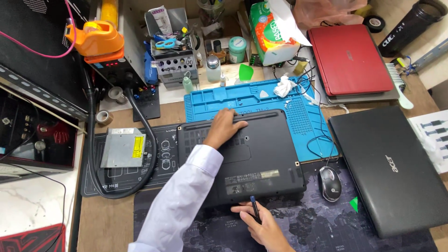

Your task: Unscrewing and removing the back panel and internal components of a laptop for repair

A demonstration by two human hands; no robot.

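The person's left hand (225,127) is bare, with no ring, watch or glove showing. Behind its wrist begins a long white cloth sleeve (179,200), its folded cuff sitting snug and the fabric creasing softly along the forearm. The right hand (263,226) is bare too, and no sleeve shows behind its wrist.

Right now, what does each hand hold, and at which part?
The right hand holds a thin dark tool by its lower shaft. The left hand holds nothing; it rests flat on the upturned black laptop.
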